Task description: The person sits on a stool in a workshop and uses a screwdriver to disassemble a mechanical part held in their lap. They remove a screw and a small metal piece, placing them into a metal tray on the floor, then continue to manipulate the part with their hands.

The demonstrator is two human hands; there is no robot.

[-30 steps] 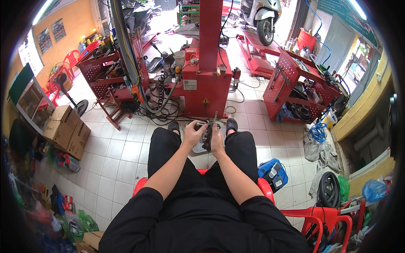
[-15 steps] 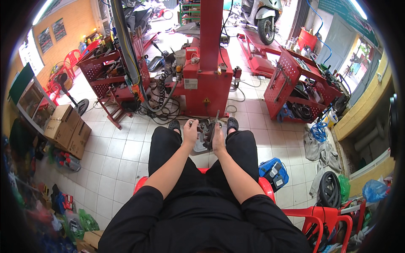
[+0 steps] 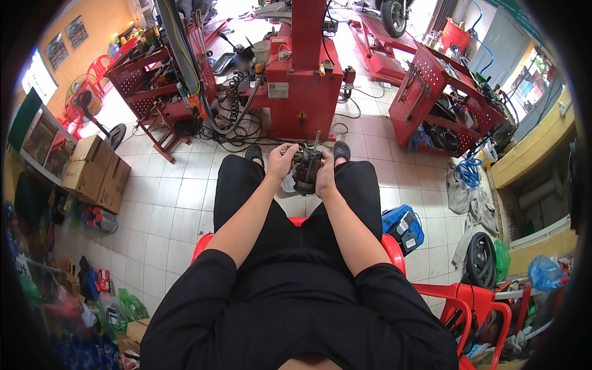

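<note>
Head view: seated on a red plastic chair (image 3: 394, 243), knees apart. Left hand (image 3: 280, 161) and right hand (image 3: 325, 176) both closed around a dark greasy engine part (image 3: 305, 171), held between the knees above the tiled floor (image 3: 172, 203).

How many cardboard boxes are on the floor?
2: both brown cardboard boxes sit side by side on the tiled floor to the person's left, one nearer the glass cabinet, the other beside it. More may be hidden in the clutter.
</note>
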